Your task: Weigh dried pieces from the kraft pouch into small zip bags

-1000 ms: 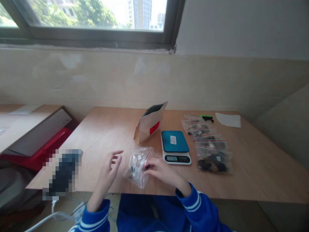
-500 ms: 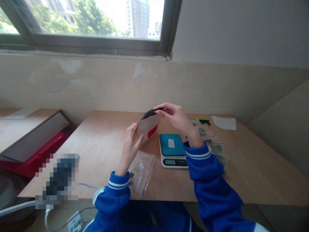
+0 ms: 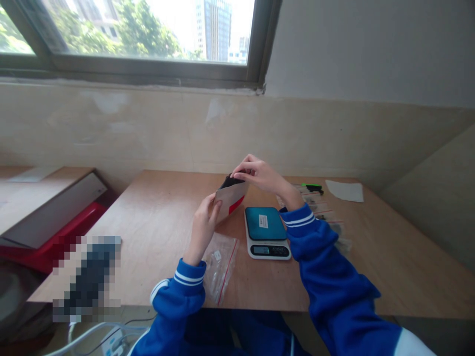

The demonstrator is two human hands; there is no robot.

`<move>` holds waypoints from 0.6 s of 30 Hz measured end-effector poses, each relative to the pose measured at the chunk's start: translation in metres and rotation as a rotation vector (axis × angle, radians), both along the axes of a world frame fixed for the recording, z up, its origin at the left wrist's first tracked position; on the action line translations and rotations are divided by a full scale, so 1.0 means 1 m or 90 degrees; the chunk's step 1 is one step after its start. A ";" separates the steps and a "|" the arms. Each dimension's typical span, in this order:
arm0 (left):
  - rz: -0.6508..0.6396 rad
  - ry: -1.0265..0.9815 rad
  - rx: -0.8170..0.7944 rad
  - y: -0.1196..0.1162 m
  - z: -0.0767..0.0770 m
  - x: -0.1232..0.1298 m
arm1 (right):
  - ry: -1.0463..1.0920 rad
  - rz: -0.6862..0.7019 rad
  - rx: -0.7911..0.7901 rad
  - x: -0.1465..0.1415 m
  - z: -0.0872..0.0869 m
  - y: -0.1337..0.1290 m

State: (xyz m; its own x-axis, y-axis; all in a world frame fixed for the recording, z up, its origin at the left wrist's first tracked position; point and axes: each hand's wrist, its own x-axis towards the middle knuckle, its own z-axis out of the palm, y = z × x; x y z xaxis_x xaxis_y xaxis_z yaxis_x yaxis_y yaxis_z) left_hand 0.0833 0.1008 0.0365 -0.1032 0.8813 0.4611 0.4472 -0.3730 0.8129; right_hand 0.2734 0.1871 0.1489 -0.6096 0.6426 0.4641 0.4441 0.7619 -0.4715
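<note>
My left hand grips the left edge of a beige paper pouch with a red patch, held tilted above the table. Black material, of a kind I cannot make out, shows at the pouch's upper opening. Over that opening my right hand has its fingers closed in a pinch at the black material. Just right of the pouch stands a kitchen scale with a teal top and a small display. A clear zip bag with a white label lies below my left hand.
Several small zip bags overlap beyond my right sleeve. Near them are a green and black object and a white paper sheet. A pixelated dark object lies at the table's left front, with white cables below.
My left hand has moved slightly right and up, its thumb now closed against the pouch. My right hand has shifted a little left, and less black material stands out of the opening.
</note>
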 end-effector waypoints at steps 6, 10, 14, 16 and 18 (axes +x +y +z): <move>0.015 0.002 -0.010 0.000 0.001 0.000 | -0.066 -0.084 0.127 -0.006 -0.007 0.000; 0.006 -0.010 -0.023 -0.003 0.001 -0.010 | 0.063 -0.142 0.153 -0.010 -0.001 -0.027; 0.081 -0.057 -0.076 -0.026 -0.018 -0.038 | 0.150 -0.169 0.034 0.003 -0.018 -0.075; 0.079 -0.060 -0.117 -0.045 -0.034 -0.051 | 0.110 -0.178 -0.067 0.012 -0.044 -0.099; 0.046 -0.070 -0.149 -0.064 -0.051 -0.057 | -0.012 -0.152 -0.202 0.016 -0.080 -0.121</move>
State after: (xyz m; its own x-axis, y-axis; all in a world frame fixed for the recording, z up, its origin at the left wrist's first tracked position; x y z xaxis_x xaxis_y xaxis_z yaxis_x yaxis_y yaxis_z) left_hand 0.0264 0.0364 -0.0147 -0.2085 0.9510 0.2283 0.3704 -0.1392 0.9184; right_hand 0.2894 0.0664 0.0693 -0.4314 0.8773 0.2101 0.6020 0.4534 -0.6573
